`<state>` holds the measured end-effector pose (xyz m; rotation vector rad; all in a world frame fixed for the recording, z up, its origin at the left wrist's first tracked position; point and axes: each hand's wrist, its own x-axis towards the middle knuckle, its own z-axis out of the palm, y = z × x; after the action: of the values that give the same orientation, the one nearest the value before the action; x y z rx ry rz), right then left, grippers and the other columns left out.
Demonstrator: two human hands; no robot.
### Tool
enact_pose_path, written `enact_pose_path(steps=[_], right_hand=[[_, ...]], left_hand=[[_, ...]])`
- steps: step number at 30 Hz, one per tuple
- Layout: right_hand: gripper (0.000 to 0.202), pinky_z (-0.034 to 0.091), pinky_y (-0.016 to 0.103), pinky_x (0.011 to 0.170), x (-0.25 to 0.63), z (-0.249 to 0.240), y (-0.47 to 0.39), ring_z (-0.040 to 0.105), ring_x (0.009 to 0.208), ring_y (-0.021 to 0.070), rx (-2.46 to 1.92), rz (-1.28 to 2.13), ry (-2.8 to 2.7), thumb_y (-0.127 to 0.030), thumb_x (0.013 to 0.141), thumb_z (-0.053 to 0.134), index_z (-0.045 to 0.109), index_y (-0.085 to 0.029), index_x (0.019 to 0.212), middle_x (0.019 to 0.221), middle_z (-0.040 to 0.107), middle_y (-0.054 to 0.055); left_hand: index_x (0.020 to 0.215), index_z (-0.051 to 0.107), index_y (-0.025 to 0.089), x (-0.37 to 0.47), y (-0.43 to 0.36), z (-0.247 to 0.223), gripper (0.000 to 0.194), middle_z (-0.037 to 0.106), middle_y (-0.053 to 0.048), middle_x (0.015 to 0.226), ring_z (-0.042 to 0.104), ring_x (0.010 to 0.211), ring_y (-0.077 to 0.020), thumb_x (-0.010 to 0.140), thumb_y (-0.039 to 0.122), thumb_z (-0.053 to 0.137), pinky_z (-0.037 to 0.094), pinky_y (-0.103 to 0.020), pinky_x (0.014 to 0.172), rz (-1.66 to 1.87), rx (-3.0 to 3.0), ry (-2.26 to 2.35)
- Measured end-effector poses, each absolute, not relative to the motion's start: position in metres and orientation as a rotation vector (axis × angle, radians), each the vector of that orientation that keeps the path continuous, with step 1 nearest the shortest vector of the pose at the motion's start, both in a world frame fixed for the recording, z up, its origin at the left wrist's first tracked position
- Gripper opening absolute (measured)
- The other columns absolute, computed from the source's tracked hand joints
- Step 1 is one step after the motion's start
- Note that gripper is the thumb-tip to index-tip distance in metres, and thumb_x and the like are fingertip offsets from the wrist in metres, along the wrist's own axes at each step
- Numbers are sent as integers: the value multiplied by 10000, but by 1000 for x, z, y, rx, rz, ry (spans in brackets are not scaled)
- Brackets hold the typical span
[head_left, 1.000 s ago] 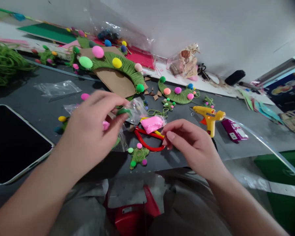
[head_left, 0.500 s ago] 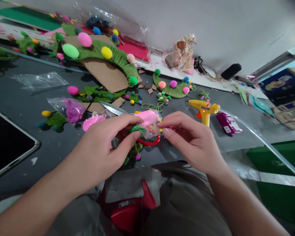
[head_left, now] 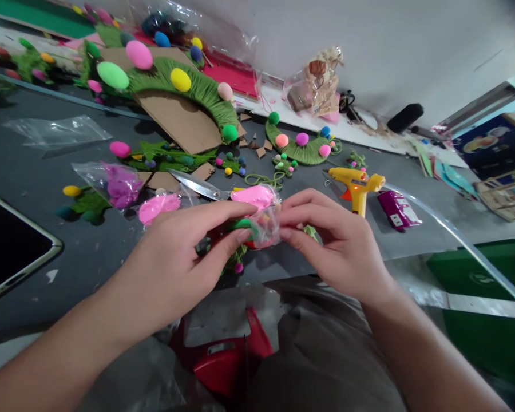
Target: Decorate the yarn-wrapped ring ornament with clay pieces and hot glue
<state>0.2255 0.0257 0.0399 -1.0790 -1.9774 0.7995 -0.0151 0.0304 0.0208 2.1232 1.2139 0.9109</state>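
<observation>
Between my two hands is a small clear plastic bag (head_left: 266, 226) with something green inside. My left hand (head_left: 189, 246) pinches the bag's green end between thumb and fingers. On the opposite side, my right hand (head_left: 332, 240) has thumb and fingertips closed on the bag's clear edge. Behind it lies a pink lump in clear wrap (head_left: 255, 196). Scissors (head_left: 201, 186) point away to the left, their red handle mostly covered by the bag and my fingers. Another pink lump (head_left: 159, 208) and a bag of purple material (head_left: 122, 186) lie left of them.
A yellow glue gun (head_left: 356, 186) stands right of my hands, near a purple packet (head_left: 399, 210). Green yarn-wrapped arcs with coloured balls (head_left: 180, 80) lie at the back. A tablet (head_left: 15, 246) is at the left, and a green bin (head_left: 484, 274) stands lower right.
My right hand has moved slightly left and now grips the bag's edge more closely. The bag covers more of the red scissor handle. The view has shifted a little.
</observation>
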Motion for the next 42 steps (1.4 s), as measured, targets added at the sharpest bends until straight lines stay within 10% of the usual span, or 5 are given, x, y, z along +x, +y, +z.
enact_pose_path(steps=[10, 42], right_hand=[[204, 537, 248, 697, 223, 38, 25, 676, 846, 119, -1047, 697, -2003, -44, 912, 723, 841, -205, 955, 977, 702, 39], [100, 496, 275, 674, 211, 37, 19, 624, 761, 110, -1161, 854, -1822, -253, 838, 890, 830, -206, 903, 869, 685, -5]], left_hand=[[1055, 758, 324, -9, 30, 20, 142, 783, 71, 814, 656, 544, -123, 944, 252, 706, 522, -211, 453, 1049, 1976, 1135], [1033, 800, 376, -4, 21, 18, 160, 815, 72, 859, 717, 573, -159, 925, 280, 733, 611, -256, 491, 1093, 1785, 1094]])
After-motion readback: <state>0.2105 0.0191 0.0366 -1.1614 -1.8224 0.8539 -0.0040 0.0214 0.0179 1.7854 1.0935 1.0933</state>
